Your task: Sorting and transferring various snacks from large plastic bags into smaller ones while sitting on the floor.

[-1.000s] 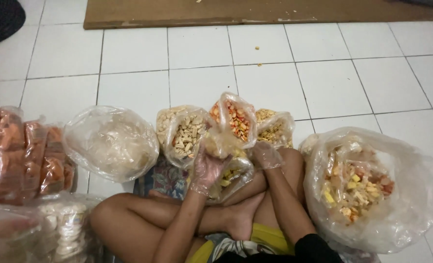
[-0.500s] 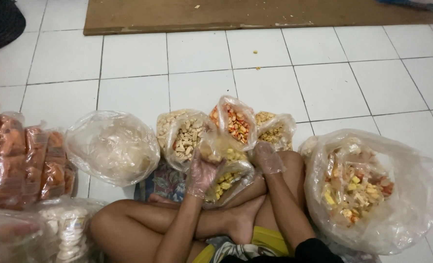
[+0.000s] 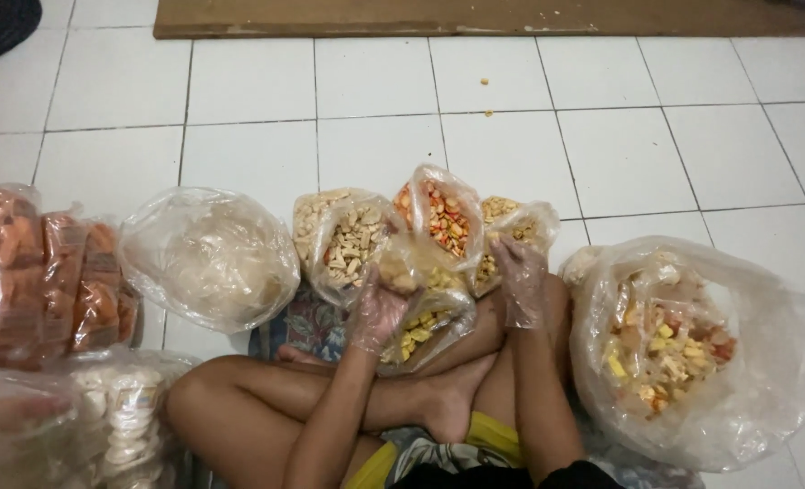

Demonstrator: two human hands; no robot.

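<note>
The left hand (image 3: pixel 380 312) is clenched around a handful of snacks above the small open bag (image 3: pixel 425 326) in the lap. The right hand (image 3: pixel 520 281) hangs released, at three o'clock of that bag. The bag looks partly filled; the snack bags (image 3: pixel 357 240) at twelve o'clock remain full.

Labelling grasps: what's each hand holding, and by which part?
Left hand lifts a small snack bag, gripping its lower side. Right hand reaches into an open bag; whether it holds anything there cannot be told.
</note>
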